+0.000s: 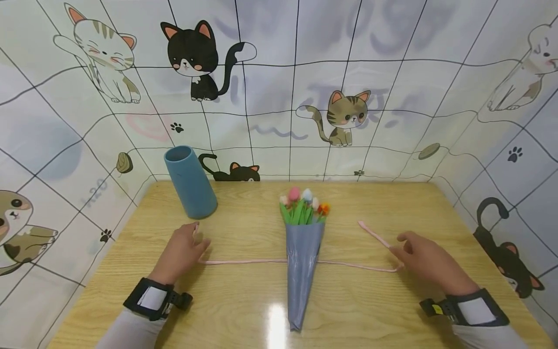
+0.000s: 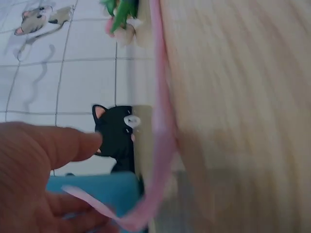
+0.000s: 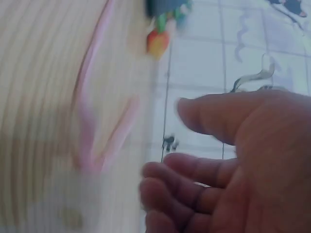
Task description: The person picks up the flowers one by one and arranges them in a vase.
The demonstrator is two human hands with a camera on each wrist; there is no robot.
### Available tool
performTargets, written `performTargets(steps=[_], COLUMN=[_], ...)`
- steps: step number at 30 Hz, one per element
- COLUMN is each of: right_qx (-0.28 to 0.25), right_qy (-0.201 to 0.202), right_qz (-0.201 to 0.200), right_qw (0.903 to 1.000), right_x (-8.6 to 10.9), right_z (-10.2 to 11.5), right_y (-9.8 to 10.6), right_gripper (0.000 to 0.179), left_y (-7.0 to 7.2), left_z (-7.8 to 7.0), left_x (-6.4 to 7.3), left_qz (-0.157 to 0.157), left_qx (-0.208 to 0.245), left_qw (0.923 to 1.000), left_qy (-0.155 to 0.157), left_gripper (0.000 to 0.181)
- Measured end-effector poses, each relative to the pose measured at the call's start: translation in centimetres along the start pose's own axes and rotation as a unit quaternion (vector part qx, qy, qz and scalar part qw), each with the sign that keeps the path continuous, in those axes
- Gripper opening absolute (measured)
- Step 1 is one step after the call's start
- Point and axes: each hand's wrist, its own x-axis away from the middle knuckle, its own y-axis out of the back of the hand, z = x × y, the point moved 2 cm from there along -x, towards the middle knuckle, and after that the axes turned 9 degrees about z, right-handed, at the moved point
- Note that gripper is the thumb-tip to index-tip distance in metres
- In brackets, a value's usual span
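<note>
A bouquet of tulips [image 1: 302, 261] in grey-blue wrapping lies on the table, blossoms pointing away from me. Under its wrapping passes a pink ribbon [image 1: 244, 262], stretched out to both sides. My left hand [image 1: 180, 252] is at the ribbon's left end; in the left wrist view the ribbon tip [image 2: 92, 200] overlaps the lower fingers, with the thumb apart from them. To the right, my right hand [image 1: 429, 261] hovers beside the ribbon's folded right end. The right wrist view shows its thumb and loosely bent fingers [image 3: 194, 179] apart, holding nothing.
A blue vase [image 1: 189, 182] stands at the back left of the wooden table [image 1: 244, 310], just beyond my left hand. Cloth walls with cat drawings [image 1: 270, 97] close off the back and both sides.
</note>
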Motion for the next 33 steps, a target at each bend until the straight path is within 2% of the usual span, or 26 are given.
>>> performTargets(steps=[3, 5, 8, 11, 14, 18, 21, 23, 26, 30, 33], right_qx=[-0.03, -0.056, -0.098, -0.157, -0.243, -0.363, -0.422, -0.438, -0.436, -0.421, -0.42], right_qy=[0.029, 0.051, 0.078, 0.109, 0.14, 0.17, 0.188, 0.196, 0.203, 0.182, 0.165], right_qz=[-0.027, -0.038, -0.039, -0.028, 0.004, 0.047, 0.081, 0.106, 0.141, 0.163, 0.173], right_qw=[0.9988, 0.9964, 0.9914, 0.9811, 0.9599, 0.9147, 0.883, 0.8707, 0.8654, 0.8734, 0.8752], right_x=[0.0, -0.2, -0.6, -1.0, -1.4, -2.0, -2.4, -2.5, -2.7, -2.9, -3.0], right_z=[1.8, 3.1, 5.0, 6.7, 8.3, 10.4, 11.7, 12.2, 12.4, 12.1, 12.0], right_y=[-0.1, -0.4, -1.2, -2.1, -3.1, -4.5, -5.4, -6.0, -6.6, -7.1, -7.3], right_gripper=[0.059, 0.061, 0.062, 0.059, 0.059, 0.059, 0.057, 0.056, 0.051, 0.045, 0.045], left_y=[0.4, 0.5, 0.0, -1.3, -3.0, -5.6, -7.2, -8.0, -9.1, -10.0, -10.4], left_z=[-1.1, -1.9, -3.3, -5.1, -7.1, -9.6, -11.1, -11.9, -12.9, -13.7, -13.9], left_x=[0.0, -0.1, -0.4, -0.6, -0.5, -0.4, -0.4, -0.3, -0.5, -0.8, -0.9], left_qz=[-0.033, -0.036, -0.02, 0.021, 0.062, 0.102, 0.132, 0.148, 0.168, 0.181, 0.186], left_qx=[-0.008, 0.004, 0.029, 0.069, 0.114, 0.151, 0.171, 0.183, 0.193, 0.198, 0.199], left_qw=[0.9994, 0.9993, 0.9992, 0.9969, 0.9909, 0.9818, 0.9736, 0.9676, 0.9607, 0.9568, 0.9563], left_qy=[-0.009, -0.009, -0.019, -0.032, -0.037, -0.052, -0.074, -0.091, -0.108, -0.112, -0.106], left_gripper=[0.069, 0.072, 0.072, 0.07, 0.069, 0.066, 0.065, 0.065, 0.065, 0.066, 0.065])
